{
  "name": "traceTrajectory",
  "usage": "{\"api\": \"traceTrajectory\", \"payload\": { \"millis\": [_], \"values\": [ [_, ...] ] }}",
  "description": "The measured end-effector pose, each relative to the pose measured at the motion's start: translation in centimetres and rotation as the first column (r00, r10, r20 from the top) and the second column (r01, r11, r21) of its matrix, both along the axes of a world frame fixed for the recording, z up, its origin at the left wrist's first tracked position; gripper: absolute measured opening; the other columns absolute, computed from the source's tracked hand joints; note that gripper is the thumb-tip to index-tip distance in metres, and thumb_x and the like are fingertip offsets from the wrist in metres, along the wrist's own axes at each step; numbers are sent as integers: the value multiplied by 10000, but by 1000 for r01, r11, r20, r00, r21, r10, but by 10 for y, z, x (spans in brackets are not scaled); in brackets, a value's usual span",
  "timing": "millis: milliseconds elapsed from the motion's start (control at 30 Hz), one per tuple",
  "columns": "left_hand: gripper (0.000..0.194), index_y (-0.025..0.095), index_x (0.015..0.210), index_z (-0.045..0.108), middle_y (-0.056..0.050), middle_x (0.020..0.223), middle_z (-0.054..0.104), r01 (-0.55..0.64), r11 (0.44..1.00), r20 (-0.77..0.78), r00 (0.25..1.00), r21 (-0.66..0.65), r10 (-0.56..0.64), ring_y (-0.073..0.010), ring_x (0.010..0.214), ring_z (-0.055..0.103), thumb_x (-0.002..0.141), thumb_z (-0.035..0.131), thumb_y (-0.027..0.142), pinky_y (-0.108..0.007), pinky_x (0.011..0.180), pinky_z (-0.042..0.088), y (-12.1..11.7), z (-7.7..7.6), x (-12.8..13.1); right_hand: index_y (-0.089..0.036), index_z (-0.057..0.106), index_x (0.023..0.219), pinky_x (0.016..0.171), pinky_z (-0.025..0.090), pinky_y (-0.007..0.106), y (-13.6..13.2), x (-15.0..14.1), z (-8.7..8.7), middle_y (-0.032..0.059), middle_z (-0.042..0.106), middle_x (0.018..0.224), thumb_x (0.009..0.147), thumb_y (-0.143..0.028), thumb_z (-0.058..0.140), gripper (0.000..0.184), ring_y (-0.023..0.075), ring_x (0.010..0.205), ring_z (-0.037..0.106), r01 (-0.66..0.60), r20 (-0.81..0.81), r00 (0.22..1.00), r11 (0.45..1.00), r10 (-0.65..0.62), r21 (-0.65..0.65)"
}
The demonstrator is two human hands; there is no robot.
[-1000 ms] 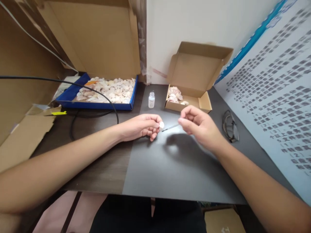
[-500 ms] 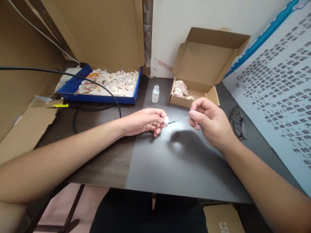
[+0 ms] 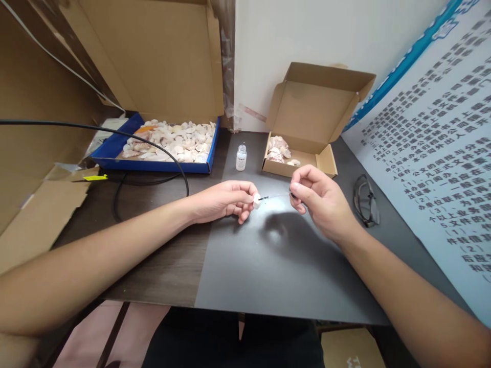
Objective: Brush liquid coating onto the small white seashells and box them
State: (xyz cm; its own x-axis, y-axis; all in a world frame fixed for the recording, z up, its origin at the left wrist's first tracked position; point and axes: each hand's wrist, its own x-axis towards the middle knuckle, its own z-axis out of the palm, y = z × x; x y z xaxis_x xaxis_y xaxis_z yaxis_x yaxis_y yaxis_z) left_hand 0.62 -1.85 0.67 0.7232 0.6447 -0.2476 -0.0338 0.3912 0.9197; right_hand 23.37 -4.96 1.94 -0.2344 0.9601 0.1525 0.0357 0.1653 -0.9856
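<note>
Only the head view here. The left hand (image 3: 230, 201) has its fingers pinched on a small white piece (image 3: 257, 201), up above the middle of the surface (image 3: 164, 271), probably by its side so the near face stays free. The right hand (image 3: 320, 202) comes from the right edge, fingers closed on the end of a thin tool (image 3: 264, 197), which I guess keeps the dark tip clear for fine control. That tip is right at the piece; can't tell if it's touching. The little bottle (image 3: 241, 158) stands upright toward the back edge, likely in reach but out of elbow range. Blue tray (image 3: 153, 165) of shells at back left, small cardboard box (image 3: 279, 167) at back right, both lids up, I'd say for easy access.
</note>
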Motion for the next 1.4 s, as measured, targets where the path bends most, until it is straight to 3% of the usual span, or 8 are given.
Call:
{"api": "traceTrajectory", "payload": {
  "millis": [167,367,533,733,900,1100,1267,1400],
  "values": [
    [70,157,824,581,12,690,573,-4,1000,-27,1000,-12,4,-95,565,546,803,628,204,-232,584,464,0,1,0,-219,486,836,515,320,249,0,-2,-3,-59,439,631,878,-346,636,200,91,527,379,-4,93,996,1000,3,11],
    [95,157,828,577,14,707,567,8,999,9,1000,-54,-8,-97,571,552,809,642,223,-237,588,464,2,-1,-2,-217,491,811,528,325,257,-1,-1,-1,-48,441,630,848,-301,652,185,107,553,374,-7,342,940,997,-19,77],
    [89,152,832,579,13,714,568,15,998,18,1000,-62,-14,-93,575,553,826,633,223,-237,597,466,3,-1,-3,-224,471,844,523,320,256,0,1,-1,-52,444,646,897,-326,592,167,102,537,369,-33,173,984,999,30,16],
    [78,153,834,576,17,713,568,11,997,29,1000,-76,-9,-91,568,555,831,628,212,-234,595,469,3,-2,-4,-221,487,840,548,338,264,-2,2,-2,-51,433,649,868,-275,638,162,108,561,386,-4,351,936,995,-31,97],
    [82,149,835,579,15,716,573,7,998,18,1000,-66,-5,-89,572,557,829,632,211,-228,597,470,2,-2,-4,-228,478,870,531,322,255,-1,3,-1,-52,417,689,889,-297,609,149,98,556,382,11,128,992,998,-18,58],
    [63,146,838,583,15,706,572,7,997,33,999,-74,-4,-91,568,567,819,626,189,-222,590,473,3,-1,-4,-210,478,816,536,319,252,0,-1,0,-61,417,647,828,-262,664,193,93,551,361,-20,360,933,999,2,47],
    [50,143,843,588,10,711,577,4,997,31,1000,-73,-2,-90,572,568,823,618,178,-220,597,477,3,-2,-4,-218,465,851,517,315,240,0,-1,0,-60,440,657,879,-319,602,172,91,544,375,-74,175,982,997,71,7],
    [42,141,840,591,11,711,576,2,997,39,999,-75,1,-87,564,564,826,615,173,-217,592,478,4,-2,-4,-214,467,818,525,326,244,-2,-2,-1,-59,437,644,846,-284,639,188,93,544,370,-38,335,942,997,12,72]
  ]
}}
